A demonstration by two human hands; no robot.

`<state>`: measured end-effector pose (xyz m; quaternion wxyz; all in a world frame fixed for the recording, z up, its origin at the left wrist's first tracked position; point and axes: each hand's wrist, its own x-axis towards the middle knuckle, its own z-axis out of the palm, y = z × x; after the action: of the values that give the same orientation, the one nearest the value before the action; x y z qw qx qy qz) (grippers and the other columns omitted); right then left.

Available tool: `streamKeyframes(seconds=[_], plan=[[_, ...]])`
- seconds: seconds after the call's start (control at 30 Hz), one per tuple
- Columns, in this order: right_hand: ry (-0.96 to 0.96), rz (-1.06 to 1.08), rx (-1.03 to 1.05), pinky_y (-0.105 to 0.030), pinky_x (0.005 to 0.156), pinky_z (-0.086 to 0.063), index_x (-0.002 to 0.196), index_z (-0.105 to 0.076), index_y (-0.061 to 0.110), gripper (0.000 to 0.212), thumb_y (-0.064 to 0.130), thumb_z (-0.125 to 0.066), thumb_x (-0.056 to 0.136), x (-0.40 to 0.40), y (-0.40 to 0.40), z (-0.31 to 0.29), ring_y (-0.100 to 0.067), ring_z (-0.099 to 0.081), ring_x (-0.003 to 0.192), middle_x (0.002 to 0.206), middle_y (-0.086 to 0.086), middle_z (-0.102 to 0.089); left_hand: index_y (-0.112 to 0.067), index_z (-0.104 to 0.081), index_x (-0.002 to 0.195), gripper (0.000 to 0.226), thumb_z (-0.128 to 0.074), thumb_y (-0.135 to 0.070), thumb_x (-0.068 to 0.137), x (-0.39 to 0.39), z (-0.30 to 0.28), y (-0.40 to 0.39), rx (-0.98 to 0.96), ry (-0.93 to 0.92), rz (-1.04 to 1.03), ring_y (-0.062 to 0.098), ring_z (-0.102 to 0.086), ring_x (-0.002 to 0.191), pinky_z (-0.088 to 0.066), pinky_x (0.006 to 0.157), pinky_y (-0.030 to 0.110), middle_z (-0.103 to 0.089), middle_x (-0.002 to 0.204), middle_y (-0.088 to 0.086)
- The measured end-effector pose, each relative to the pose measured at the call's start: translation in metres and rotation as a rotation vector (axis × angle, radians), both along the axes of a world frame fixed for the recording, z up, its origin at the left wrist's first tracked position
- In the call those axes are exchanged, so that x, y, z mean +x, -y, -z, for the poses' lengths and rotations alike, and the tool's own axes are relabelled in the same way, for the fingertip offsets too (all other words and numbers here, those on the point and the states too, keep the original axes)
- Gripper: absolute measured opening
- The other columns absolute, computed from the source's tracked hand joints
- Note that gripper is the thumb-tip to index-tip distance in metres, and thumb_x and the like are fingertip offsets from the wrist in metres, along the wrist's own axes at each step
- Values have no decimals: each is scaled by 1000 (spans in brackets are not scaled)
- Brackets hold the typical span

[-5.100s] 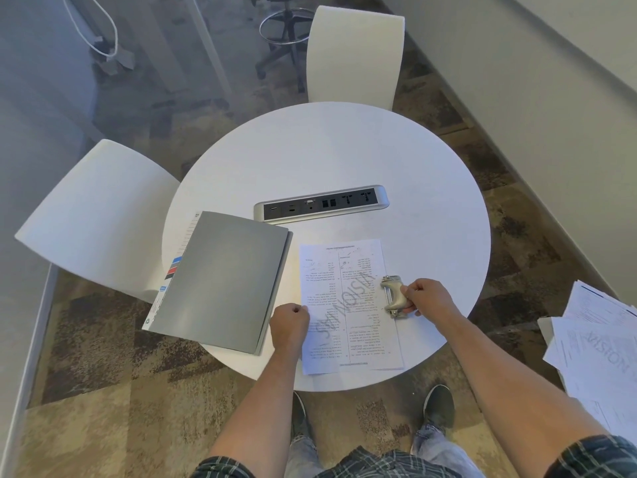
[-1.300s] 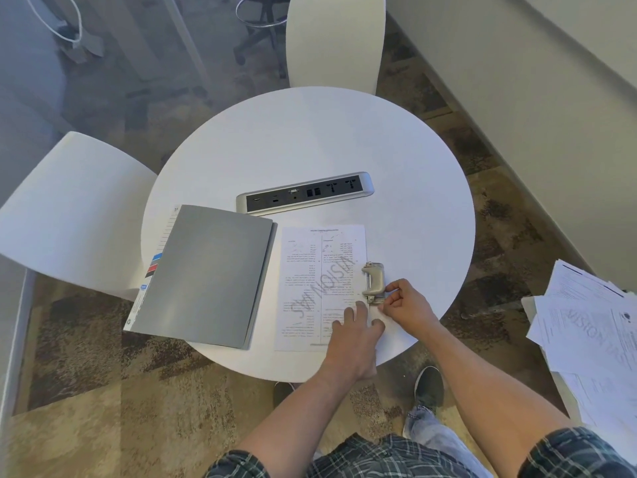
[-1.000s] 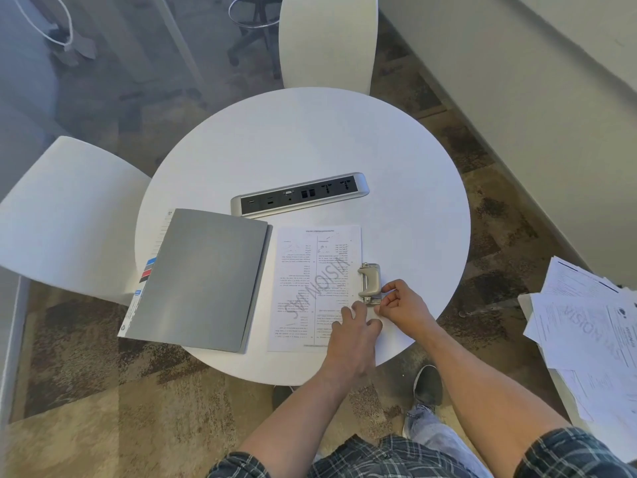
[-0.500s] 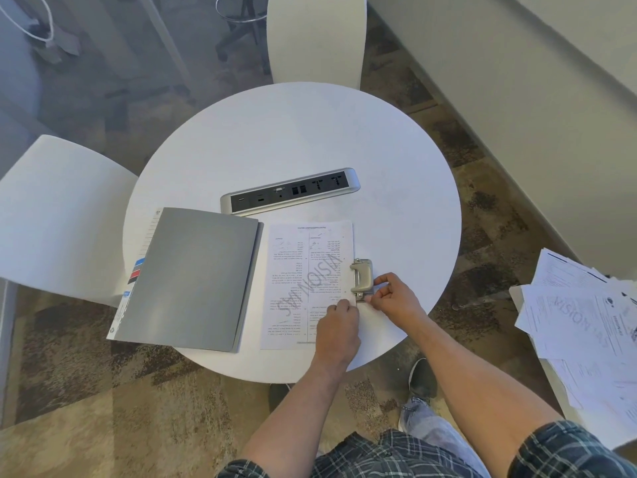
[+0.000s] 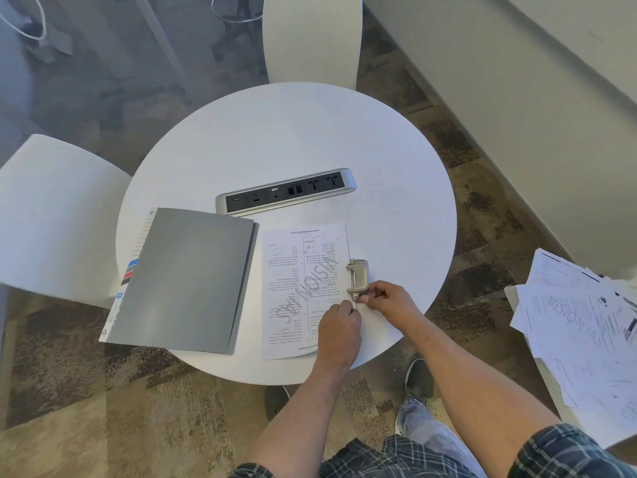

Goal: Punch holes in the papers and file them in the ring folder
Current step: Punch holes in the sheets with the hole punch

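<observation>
A printed sheet of paper (image 5: 296, 288) lies on the round white table (image 5: 396, 219) near its front edge. A small metal hole punch (image 5: 357, 277) sits on the sheet's right edge. My right hand (image 5: 389, 300) pinches the near end of the punch. My left hand (image 5: 339, 331) lies over the sheet's lower right part, its curled fingertips pinching the thin guide bar (image 5: 355, 305) that sticks out of the punch toward me. A closed grey ring folder (image 5: 186, 277) lies left of the sheet, with coloured index tabs showing at its left side.
A silver power socket strip (image 5: 286, 194) is set in the table's middle. A loose pile of printed papers (image 5: 586, 332) lies on a surface at the right. White chairs stand at the left (image 5: 51, 215) and far side (image 5: 312, 39). My shoes show under the table.
My left hand moved from the sheet's left edge across to the punch, lay flat beside it, then curled its fingers at the guide bar. The right hand stayed at the punch.
</observation>
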<state>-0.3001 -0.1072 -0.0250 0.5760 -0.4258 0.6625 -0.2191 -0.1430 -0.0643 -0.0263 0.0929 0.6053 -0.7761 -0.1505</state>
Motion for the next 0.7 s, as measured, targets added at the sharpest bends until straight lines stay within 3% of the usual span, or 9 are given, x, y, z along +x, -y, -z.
streamKeyframes(seconds=[0.23, 0.37, 0.5, 0.63, 0.7], plan=[[-71, 19, -10, -26, 75, -49, 102, -68, 20, 17, 16, -77, 88, 3, -4, -2, -5, -56, 69, 81, 4, -67, -8, -61, 57, 28, -78, 12, 46, 4, 1, 6, -63, 31, 104, 23, -52, 52, -40, 44, 28, -56, 63, 5], [-250, -33, -61, -22, 67, -50, 84, -71, 18, 15, 31, -76, 88, 11, -16, -2, -6, -59, 63, 73, 3, -71, -10, -62, 61, 28, -80, 9, 54, 4, -1, 7, -110, 18, 131, 23, -54, 53, -42, 45, 29, -56, 63, 5], [-233, -39, -37, -20, 64, -48, 80, -75, 17, 24, 36, -71, 94, 16, -19, -5, -4, -64, 58, 66, 1, -73, -12, -67, 66, 23, -84, 3, 59, 2, 1, 6, -114, -26, 112, 22, -56, 53, -43, 46, 27, -59, 64, 3], [-177, 3, 50, -29, 71, -54, 71, -73, 3, 38, 34, -71, 92, 18, -15, -7, -12, -63, 56, 63, -10, -72, -15, -67, 63, 25, -87, -2, 57, 2, 0, 6, -87, -29, 93, 19, -56, 50, -38, 41, 24, -60, 61, 0], [-148, 69, 114, -26, 61, -53, 65, -70, -1, 40, 30, -74, 90, 22, -12, -9, -14, -62, 53, 60, -12, -70, -17, -66, 63, 23, -86, -5, 59, 4, 0, 5, -59, -29, 72, 18, -56, 49, -34, 39, 23, -60, 62, -2]])
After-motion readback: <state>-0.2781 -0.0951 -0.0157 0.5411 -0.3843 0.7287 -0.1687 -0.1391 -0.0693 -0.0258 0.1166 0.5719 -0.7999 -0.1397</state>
